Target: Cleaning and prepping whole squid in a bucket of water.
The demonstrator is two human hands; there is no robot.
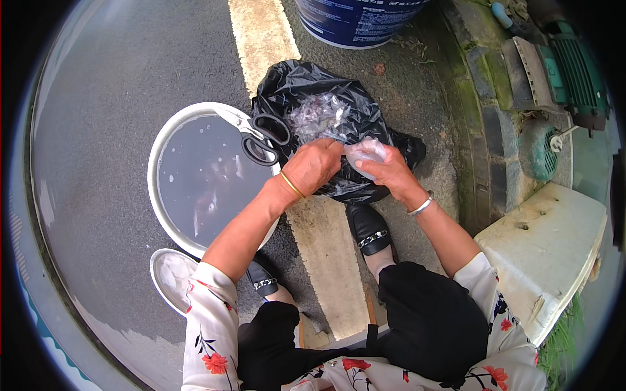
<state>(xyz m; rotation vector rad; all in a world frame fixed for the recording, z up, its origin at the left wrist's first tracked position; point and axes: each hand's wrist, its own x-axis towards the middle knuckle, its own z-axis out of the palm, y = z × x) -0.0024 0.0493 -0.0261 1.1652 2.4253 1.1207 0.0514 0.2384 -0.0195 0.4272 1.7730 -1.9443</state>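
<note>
My right hand (396, 173) holds a pale, translucent, wet piece of seafood (368, 155), which looks like squid. The fingers of my left hand (315, 163) are pinched at that piece's left end. Both hands are over a black plastic bag (357, 105) spread on the ground. A heap of wet, glistening scraps (320, 115) lies in the bag. Left of it stands a white basin (155, 161) of murky grey water, with pale pieces (210, 205) partly visible in it. Black-handled scissors (254, 134) rest across the basin's rim.
A metal bowl (157, 278) with whitish pieces (175, 271) sits at the lower left, partly behind my sleeve. Ahead stands a blue printed bucket (359, 22). Along the right are a mossy brick edge (491, 132), a green motor (577, 73) and a pale slab (543, 249).
</note>
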